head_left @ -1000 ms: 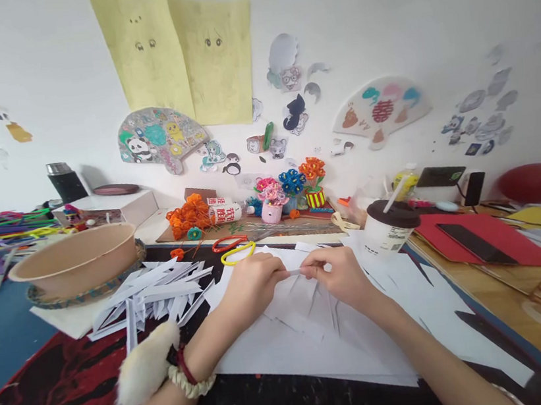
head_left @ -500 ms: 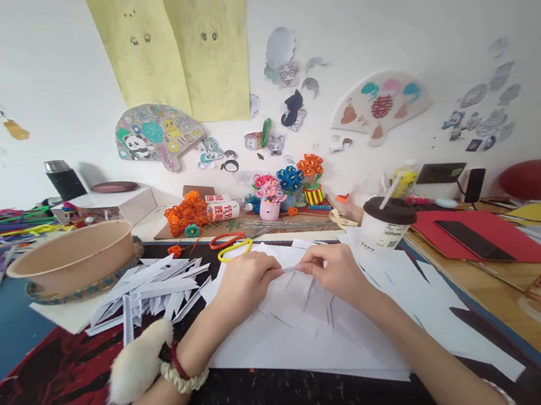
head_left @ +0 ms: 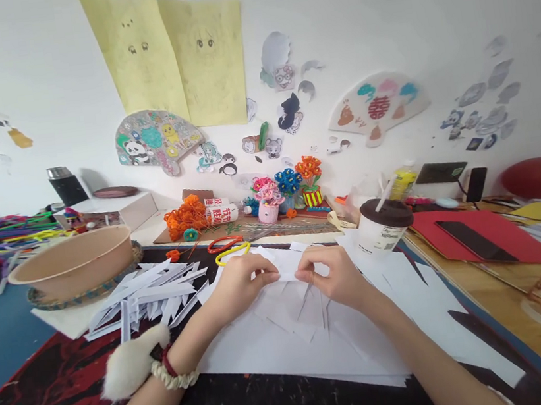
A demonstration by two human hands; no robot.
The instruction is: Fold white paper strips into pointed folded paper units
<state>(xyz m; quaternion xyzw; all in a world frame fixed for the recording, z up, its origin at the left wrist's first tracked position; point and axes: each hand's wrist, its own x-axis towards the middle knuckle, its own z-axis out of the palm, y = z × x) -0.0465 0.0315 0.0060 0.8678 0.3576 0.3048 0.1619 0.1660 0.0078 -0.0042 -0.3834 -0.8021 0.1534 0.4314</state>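
Note:
Between my two hands is a small white paper strip (head_left: 287, 274), pinched at either end. My left hand (head_left: 246, 282) grips its left end between thumb and fingers, and a fluffy white wristband ornament hangs at that wrist. My right hand (head_left: 328, 273) pinches the right end the same way. Beneath them lie white paper sheets (head_left: 300, 351) with several loose paper pieces (head_left: 308, 304) on top. To the left rests a pile of folded paper strips (head_left: 148, 295). Scissors with yellow and red handles (head_left: 232, 251) lie just beyond my left hand.
A lidded cup with a straw (head_left: 384, 224) stands right of my right hand. A beige basin (head_left: 73, 258) is at the left. Behind are orange pipe-cleaner flowers (head_left: 187, 217) and small flower pots (head_left: 268, 213). A dark phone (head_left: 475, 240) lies on red folders (head_left: 434, 234) at the right.
The view has shifted slightly. My fingers have opened into a rounder pinch, and both hands still hold the paper strip at its ends.

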